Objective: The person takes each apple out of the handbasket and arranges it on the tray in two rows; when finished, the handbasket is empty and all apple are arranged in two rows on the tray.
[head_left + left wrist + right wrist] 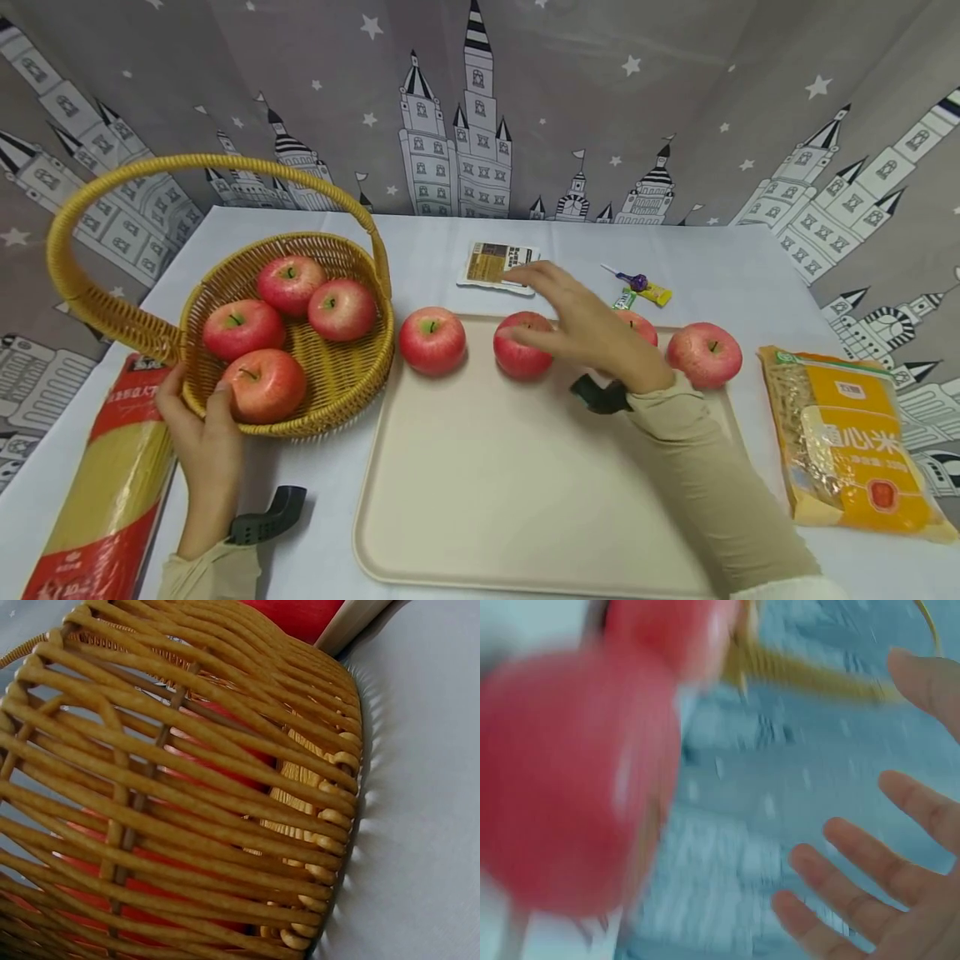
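My left hand (204, 437) grips the near left rim of a yellow wicker basket (348, 400), its thumb over the edge beside a red apple (266, 386). Several apples lie in that basket; the left wrist view shows the woven wall (225, 817) close up. Over the back of a beige tray (525, 483), my right hand (600, 333) hovers with spread fingers, holding nothing. It partly covers one apple (517, 354) and, farther right, another (639, 327). In the right wrist view the hand (885, 900) stands apart from a blurred apple (570, 780).
At the tray's back corners sit a left apple (432, 340) and a right apple (705, 354). Behind lie a small packet (495, 265), a lollipop (637, 282) and a yellow sweet (657, 293). A noodle pack (112, 475) flanks the left, an orange food bag (855, 442) the right.
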`<state>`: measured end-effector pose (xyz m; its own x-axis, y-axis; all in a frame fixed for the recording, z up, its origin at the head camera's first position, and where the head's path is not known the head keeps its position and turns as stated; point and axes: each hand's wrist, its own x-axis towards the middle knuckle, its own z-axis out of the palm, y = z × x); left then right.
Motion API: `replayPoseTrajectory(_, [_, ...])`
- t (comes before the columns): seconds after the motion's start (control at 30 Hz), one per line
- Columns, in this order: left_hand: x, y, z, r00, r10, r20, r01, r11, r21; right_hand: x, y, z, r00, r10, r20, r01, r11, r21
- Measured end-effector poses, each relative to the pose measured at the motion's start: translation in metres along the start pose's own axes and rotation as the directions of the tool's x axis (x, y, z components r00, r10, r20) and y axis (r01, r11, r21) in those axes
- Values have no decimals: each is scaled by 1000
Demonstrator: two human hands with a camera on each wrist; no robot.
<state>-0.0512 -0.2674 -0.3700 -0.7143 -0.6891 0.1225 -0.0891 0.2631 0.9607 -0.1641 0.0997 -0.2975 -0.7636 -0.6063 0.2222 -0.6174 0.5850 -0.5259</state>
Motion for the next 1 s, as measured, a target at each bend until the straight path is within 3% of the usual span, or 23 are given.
replayPoseTrajectory(0.17, [1,0,1,1000,-24,7,24,1000,-4,44,-32,44,983,-166,73,168,985,-26])
replayPoseTrajectory(0.37, [1,-1,-1,1000,-26,6,26,1000,3,86,-70,82,954,-228,193,238,971,-32])
replayPoseTrajectory(0.53, [1,0,-1,1000,-22,13,21,1000,12,117,-91,100,941,-168,292,195,979,-65])
replayPoseTrajectory(0.67, [1,0,-2,1000,-14,6,14,1000,12,138,-102,109,932,-58,358,104,988,-112])
replayPoseTrajectory(0.87, [1,0,-3,1000,-7,-6,7,1000,8,154,-107,122,913,53,404,-59,998,3])
replayPoseTrajectory(1.0, [1,1,0,1000,-5,3,5,1000,-1,154,-103,128,916,56,398,-58,998,-8])
